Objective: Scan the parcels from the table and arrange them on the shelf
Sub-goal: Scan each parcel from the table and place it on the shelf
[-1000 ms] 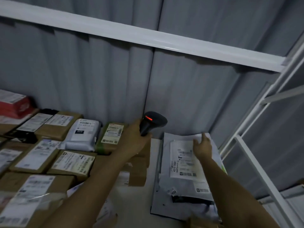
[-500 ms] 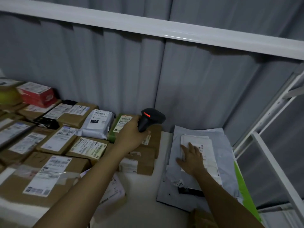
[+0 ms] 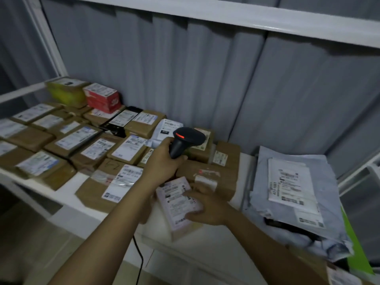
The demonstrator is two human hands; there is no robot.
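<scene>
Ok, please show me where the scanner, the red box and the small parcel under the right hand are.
scanner (image 3: 190, 137): head view, on its black head beside the red light.
red box (image 3: 102, 99): head view, on its red front face.
small parcel (image 3: 176, 199): head view, on its white label.

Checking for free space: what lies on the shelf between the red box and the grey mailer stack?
In the head view, brown labelled parcels and a white bag fill the stretch from red box to mailer stack.
</scene>
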